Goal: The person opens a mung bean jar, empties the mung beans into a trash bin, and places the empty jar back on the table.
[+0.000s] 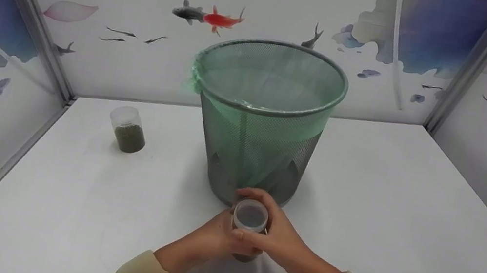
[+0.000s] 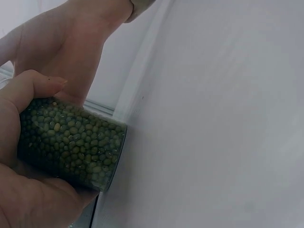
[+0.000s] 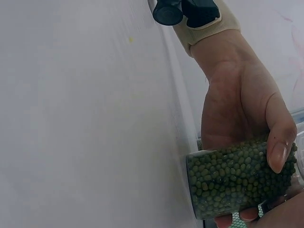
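A clear jar point(image 1: 251, 215) of green mung beans stands upright near the front of the table, both hands around it. My left hand point(image 1: 213, 235) grips the jar's body, its thumb lying along the side in the right wrist view. Higher up, my right hand point(image 1: 283, 237) curls its thumb and fingers round the clear top. Green beans point(image 2: 71, 142) fill the part of the jar seen in the left wrist view. At the right edge of the right wrist view shows a clear ridged rim or lid point(image 3: 300, 147). Overlapping fingers hide part of the jar.
Right behind the hands stands a mesh wastebasket point(image 1: 260, 152) lined with a green bag. A second clear jar point(image 1: 129, 134), partly filled with green beans, stands at the back left of the white table point(image 1: 385, 204). Printed panels point(image 1: 138, 54) enclose the back and sides.
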A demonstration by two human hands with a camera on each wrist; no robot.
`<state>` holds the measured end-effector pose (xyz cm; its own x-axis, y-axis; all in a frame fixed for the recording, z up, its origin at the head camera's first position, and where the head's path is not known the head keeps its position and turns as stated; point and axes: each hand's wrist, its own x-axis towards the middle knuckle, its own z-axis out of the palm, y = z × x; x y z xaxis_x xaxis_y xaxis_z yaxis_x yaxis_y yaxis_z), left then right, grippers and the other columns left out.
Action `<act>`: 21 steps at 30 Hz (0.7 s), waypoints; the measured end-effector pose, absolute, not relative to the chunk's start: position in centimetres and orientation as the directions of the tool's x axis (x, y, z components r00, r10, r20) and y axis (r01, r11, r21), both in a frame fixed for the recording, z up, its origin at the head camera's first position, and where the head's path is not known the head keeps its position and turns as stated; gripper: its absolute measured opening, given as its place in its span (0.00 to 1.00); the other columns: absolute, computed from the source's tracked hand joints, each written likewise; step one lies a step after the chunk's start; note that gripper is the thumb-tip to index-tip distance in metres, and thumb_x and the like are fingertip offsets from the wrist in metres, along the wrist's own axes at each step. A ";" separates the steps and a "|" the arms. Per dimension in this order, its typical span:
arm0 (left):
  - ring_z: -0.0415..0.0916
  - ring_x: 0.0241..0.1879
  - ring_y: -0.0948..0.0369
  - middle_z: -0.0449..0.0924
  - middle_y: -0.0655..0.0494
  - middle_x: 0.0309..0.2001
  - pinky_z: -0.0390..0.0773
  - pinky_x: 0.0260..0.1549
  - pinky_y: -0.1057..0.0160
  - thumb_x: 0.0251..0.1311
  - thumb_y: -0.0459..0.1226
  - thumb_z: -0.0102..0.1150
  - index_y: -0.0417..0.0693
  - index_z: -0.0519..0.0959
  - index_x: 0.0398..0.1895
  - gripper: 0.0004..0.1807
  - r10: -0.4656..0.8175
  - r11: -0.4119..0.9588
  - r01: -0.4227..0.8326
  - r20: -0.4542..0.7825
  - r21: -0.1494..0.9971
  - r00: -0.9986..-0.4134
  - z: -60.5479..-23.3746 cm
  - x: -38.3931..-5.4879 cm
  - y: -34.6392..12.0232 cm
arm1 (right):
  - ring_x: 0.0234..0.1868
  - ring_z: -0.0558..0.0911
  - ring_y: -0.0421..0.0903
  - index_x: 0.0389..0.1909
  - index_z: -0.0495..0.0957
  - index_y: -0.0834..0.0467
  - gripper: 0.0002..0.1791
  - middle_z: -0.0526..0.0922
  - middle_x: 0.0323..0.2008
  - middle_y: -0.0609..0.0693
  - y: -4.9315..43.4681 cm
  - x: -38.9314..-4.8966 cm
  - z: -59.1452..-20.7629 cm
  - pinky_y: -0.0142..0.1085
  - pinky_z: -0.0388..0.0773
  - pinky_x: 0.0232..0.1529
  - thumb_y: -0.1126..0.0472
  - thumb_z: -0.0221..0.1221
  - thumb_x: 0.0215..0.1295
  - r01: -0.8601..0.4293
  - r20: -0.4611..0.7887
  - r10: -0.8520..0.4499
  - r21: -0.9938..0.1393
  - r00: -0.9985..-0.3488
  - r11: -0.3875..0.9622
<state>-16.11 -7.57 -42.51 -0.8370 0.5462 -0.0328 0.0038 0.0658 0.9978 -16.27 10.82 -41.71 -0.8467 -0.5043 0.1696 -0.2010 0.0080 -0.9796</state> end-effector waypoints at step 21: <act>0.74 0.52 0.58 0.77 0.54 0.57 0.78 0.47 0.62 0.57 0.30 0.75 0.45 0.73 0.65 0.32 0.542 0.104 0.002 -0.055 0.995 -0.838 -42.5 -16.5 -7.4 | 0.61 0.76 0.52 0.61 0.66 0.60 0.36 0.78 0.58 0.53 10.5 -16.1 -42.0 0.49 0.70 0.65 0.53 0.77 0.61 -0.220 0.186 -0.427 -0.975 -0.885 0.030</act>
